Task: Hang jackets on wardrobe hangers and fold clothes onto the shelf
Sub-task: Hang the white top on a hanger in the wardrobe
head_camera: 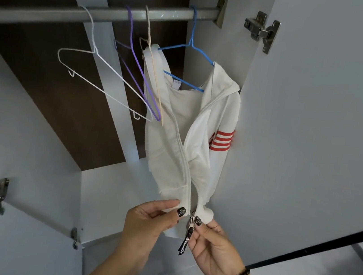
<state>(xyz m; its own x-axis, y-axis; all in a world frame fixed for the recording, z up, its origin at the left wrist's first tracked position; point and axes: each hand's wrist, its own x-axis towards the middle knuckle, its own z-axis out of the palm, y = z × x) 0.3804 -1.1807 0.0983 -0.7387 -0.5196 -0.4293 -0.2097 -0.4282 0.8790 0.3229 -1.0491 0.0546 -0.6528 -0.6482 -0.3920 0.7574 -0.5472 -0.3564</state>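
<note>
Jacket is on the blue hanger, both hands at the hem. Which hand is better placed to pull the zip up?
Right. The right hand already pinches the zip slider at the jacket hem, while the left hand grips the other front edge and can hold it taut.

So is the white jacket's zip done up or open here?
Open. The white jacket on the blue hanger gapes along its front; the left hand pinches one bottom edge, the right hand holds the zip pull there.

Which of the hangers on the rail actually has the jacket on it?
The blue hanger, rightmost on the rail, carries the white jacket. The white hanger, purple hanger and beige hanger to its left hang bare.
</note>
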